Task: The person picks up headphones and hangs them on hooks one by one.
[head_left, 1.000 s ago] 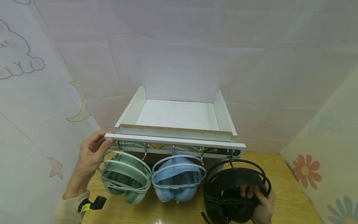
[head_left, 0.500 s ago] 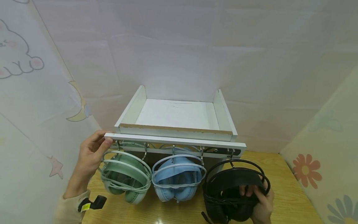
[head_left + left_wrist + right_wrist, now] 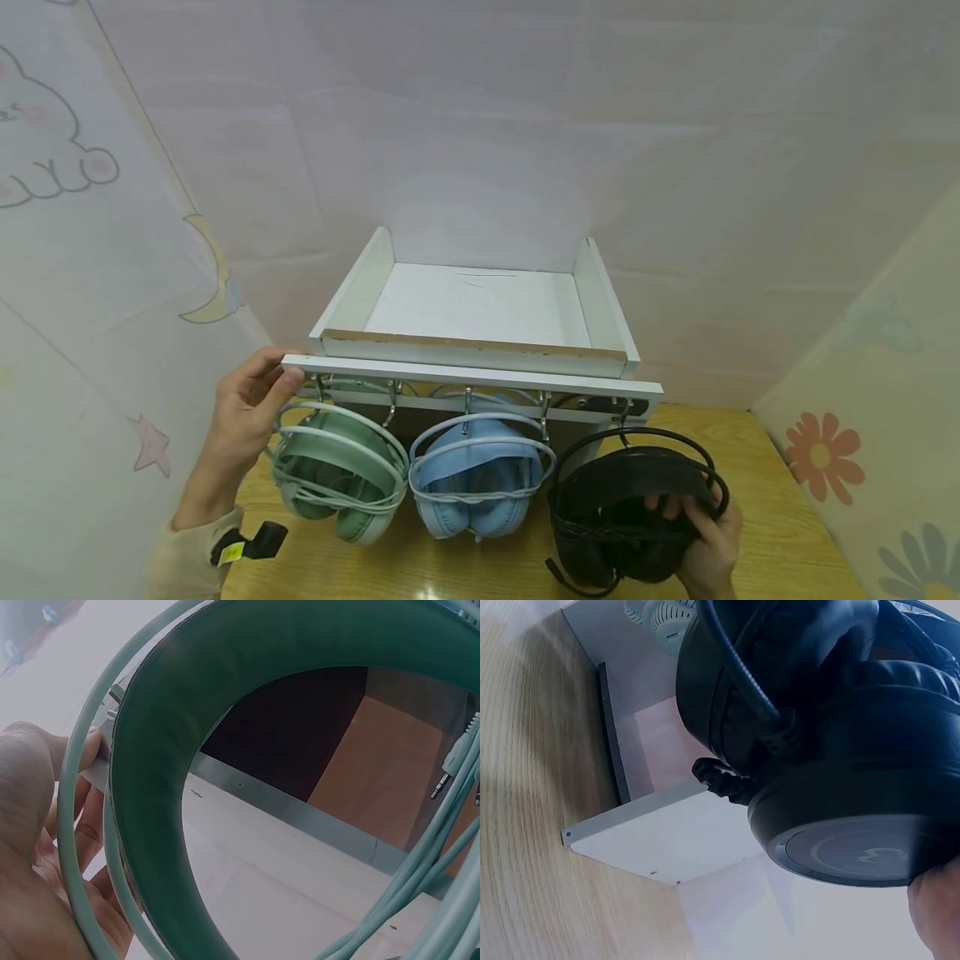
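Observation:
In the head view, my left hand (image 3: 243, 412) pinches the left end of a white hook rail (image 3: 480, 376) between thumb and fingers. Green headphones (image 3: 345, 442) hang on a hook beside that hand; their padded headband (image 3: 154, 742) fills much of the left wrist view. Blue headphones (image 3: 480, 446) hang at the middle. My right hand (image 3: 712, 546) grips an ear cup of a black headset (image 3: 633, 475), its fingers partly hidden behind the headband. The headset's band sits at the rightmost hook (image 3: 624, 417). Its round outer cup (image 3: 855, 851) shows large in the right wrist view.
Behind the rail stands a white open-topped shelf box (image 3: 480, 312) with raised sides. A wooden tabletop (image 3: 772, 500) lies below. Pale patterned cloth (image 3: 480, 125) encloses the back and sides. Coiled cables (image 3: 409, 881) hang from the green headphones.
The black headset tilts up slightly in my right hand, and its microphone boom shows more at the bottom. My left hand stays on the rail end.

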### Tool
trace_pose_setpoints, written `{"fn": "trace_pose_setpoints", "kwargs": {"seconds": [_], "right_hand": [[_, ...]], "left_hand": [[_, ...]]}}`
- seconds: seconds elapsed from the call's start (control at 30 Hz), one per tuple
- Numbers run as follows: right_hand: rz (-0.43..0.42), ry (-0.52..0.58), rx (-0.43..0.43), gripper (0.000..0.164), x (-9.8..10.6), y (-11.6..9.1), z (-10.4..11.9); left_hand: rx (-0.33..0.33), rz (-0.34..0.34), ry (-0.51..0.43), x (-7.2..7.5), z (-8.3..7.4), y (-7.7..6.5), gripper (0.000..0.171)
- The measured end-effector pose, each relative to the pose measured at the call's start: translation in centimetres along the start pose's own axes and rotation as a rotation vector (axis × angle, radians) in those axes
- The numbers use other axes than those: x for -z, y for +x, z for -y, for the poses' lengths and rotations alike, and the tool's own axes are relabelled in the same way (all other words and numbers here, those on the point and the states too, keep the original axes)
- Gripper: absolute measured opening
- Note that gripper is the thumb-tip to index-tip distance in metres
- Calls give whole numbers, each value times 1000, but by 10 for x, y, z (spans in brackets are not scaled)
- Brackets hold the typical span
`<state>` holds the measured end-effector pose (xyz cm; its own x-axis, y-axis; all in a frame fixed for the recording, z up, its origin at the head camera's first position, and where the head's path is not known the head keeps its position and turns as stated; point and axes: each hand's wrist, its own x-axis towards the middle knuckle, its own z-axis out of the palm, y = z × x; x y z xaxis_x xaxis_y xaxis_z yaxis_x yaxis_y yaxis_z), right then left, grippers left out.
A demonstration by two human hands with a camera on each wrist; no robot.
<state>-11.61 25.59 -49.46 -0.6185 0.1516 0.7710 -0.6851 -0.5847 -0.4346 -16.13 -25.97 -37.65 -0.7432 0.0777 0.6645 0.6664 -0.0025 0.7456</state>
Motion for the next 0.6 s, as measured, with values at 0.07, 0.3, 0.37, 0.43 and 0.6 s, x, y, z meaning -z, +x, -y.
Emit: {"fn": "trace_pose_setpoints", "kwargs": {"seconds": [0.07, 0.3, 0.37, 0.43, 0.6], "right_hand": [[4, 0, -1, 51, 1, 0, 0], [14, -2, 21, 48, 2, 2, 0], [19, -14, 41, 45, 2, 2, 0], [16, -26, 56, 43, 2, 2, 1], [2, -38, 77, 39, 1, 2, 1]], "left_hand": [[12, 0, 14, 0, -1, 0, 20], [29, -8, 22, 0, -2, 0, 20], [19, -13, 11, 0, -2, 0, 21], [8, -16, 0, -1, -1, 0, 21], [8, -12, 13, -1, -1, 0, 22]]}}
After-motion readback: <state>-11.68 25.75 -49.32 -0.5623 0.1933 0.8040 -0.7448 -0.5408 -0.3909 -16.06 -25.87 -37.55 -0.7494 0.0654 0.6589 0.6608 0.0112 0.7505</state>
